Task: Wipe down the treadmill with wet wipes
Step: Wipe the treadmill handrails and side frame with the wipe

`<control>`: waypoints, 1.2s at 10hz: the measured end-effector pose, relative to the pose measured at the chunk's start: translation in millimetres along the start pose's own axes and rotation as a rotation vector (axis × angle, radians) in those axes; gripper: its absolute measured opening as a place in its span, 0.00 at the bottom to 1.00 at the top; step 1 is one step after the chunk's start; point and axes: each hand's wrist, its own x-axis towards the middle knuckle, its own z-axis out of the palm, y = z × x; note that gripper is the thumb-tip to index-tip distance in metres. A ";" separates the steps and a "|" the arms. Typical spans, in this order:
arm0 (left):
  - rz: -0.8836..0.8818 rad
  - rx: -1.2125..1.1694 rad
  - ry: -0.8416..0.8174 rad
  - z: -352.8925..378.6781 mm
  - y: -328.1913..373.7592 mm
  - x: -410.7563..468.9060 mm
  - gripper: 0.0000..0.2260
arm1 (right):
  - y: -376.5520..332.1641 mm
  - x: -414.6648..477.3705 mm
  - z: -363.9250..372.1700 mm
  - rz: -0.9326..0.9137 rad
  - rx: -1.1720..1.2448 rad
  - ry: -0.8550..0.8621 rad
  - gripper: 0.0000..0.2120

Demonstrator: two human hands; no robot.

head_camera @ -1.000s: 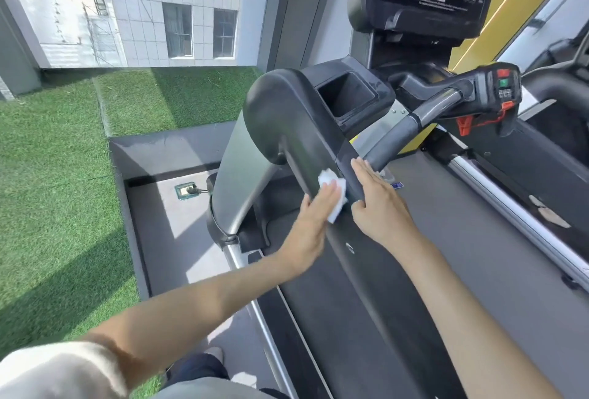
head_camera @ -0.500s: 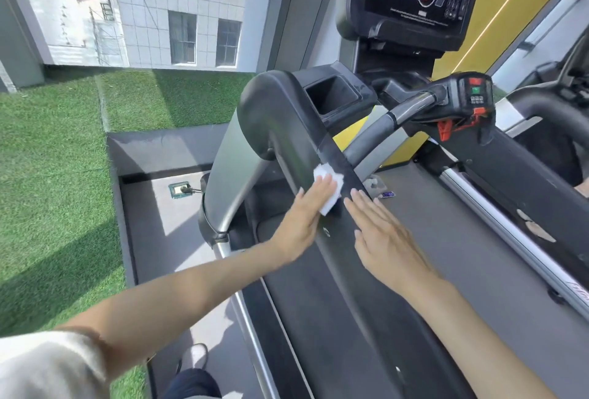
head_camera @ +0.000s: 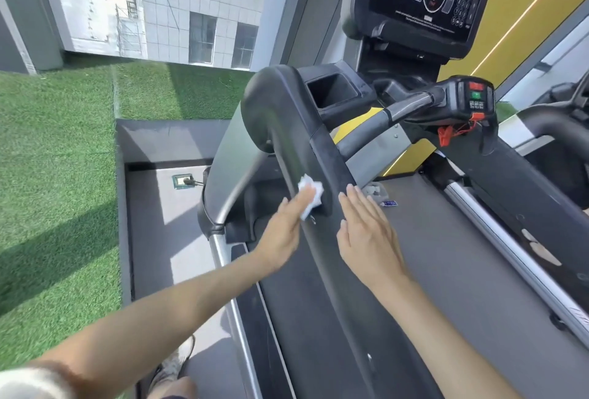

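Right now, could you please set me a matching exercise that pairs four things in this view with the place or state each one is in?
Things:
1. wipe
2. right hand
3. red clip
4. socket

Place or state:
A. set in the floor, left of the treadmill
B. pressed on the handrail under the left hand
C. flat, fingers straight, holding nothing
D. hanging below the button panel

Pairs: 1-B, 2-C, 3-D, 4-A
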 end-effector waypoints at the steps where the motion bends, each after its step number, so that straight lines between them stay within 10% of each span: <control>1: -0.217 0.078 0.132 -10.4 4.1 45.4 0.26 | -1.1 -2.0 -0.7 -0.006 -0.014 0.018 0.23; 4: 0.071 -0.006 -0.015 52.9 2.2 -64.8 0.27 | 0.3 -2.2 0.6 0.025 0.113 -0.029 0.24; 6: -0.287 0.065 0.271 15.3 15.5 25.8 0.17 | 1.3 -4.3 1.5 -0.001 0.080 -0.014 0.25; 10: -0.440 -0.205 0.293 38.7 26.5 -15.8 0.16 | -1.2 -2.8 -2.0 -0.020 0.045 0.006 0.24; 12: -0.324 -0.049 0.155 75.1 34.6 -101.2 0.38 | -1.5 -4.0 -4.1 -0.019 0.020 -0.008 0.25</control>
